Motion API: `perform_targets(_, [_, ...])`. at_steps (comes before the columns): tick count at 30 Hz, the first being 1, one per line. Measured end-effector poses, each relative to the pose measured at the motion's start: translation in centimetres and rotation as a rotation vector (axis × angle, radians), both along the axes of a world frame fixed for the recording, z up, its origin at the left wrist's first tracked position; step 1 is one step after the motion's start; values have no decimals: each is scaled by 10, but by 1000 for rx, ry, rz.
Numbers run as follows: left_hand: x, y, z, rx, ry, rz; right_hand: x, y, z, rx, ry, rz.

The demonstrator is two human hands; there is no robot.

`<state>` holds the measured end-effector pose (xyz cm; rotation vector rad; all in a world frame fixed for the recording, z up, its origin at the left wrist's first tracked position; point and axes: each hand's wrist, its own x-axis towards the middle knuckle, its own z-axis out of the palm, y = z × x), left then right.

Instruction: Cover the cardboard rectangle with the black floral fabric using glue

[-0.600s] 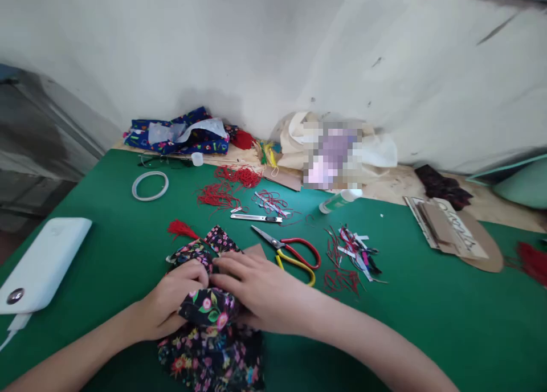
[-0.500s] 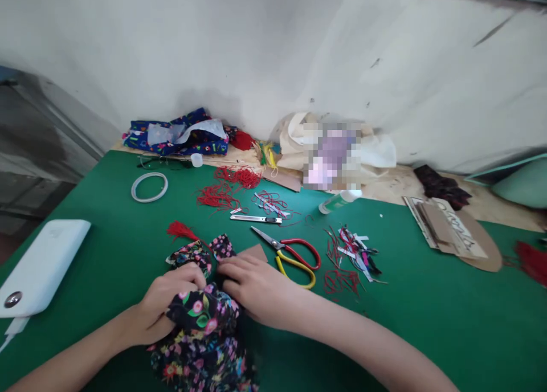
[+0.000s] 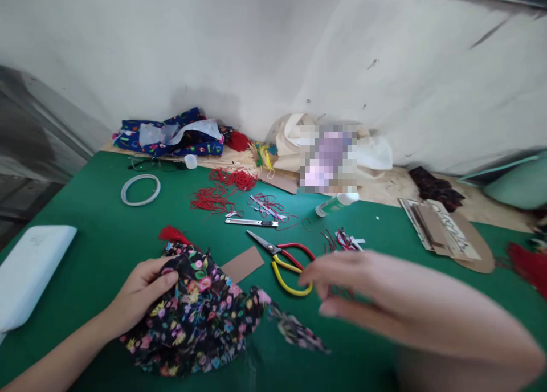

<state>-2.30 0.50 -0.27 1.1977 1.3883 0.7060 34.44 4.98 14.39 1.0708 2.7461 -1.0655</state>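
My left hand (image 3: 143,292) pinches the upper left part of a black floral cloth (image 3: 205,318) between thumb and fingers. A red tassel (image 3: 175,234) sticks out at the cloth's top edge. On the right, a loose end of the cloth trails out, blurred by motion. My right hand (image 3: 354,281) is blurred too, its thumb apart from the fingers, with nothing seen in it. Its fingertips overlap the view of the scissors (image 3: 284,255), which have one red and one yellow handle; I cannot tell whether they touch. A brown cardboard strip (image 3: 244,264) lies partly under the cloth.
Behind lie a utility knife (image 3: 252,223), red cords (image 3: 213,199), a glue stick (image 3: 337,204) and a tape roll (image 3: 141,190). A white power bank (image 3: 36,272) is at left, cardboard pieces (image 3: 448,232) at right. Folded blue fabric (image 3: 171,135) rests by the wall.
My right hand has let go of the cloth and moved right, over the scissors' handles. The cloth has spread out, its loose end swinging right. More of the cardboard strip shows.
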Motion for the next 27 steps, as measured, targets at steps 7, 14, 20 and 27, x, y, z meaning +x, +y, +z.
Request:
perform_targets(7, [20, 9, 9, -123, 17, -268, 94, 96, -47, 397, 421, -1233])
perform_targets(14, [21, 12, 14, -154, -8, -247, 107, 144, -144, 50, 526, -1207])
perform_targets(20, [24, 11, 17, -180, 40, -264, 106, 157, -172, 24, 688, -1201])
perform_targets(27, [24, 10, 17, -179, 28, -258, 106, 163, -181, 28, 756, -1197])
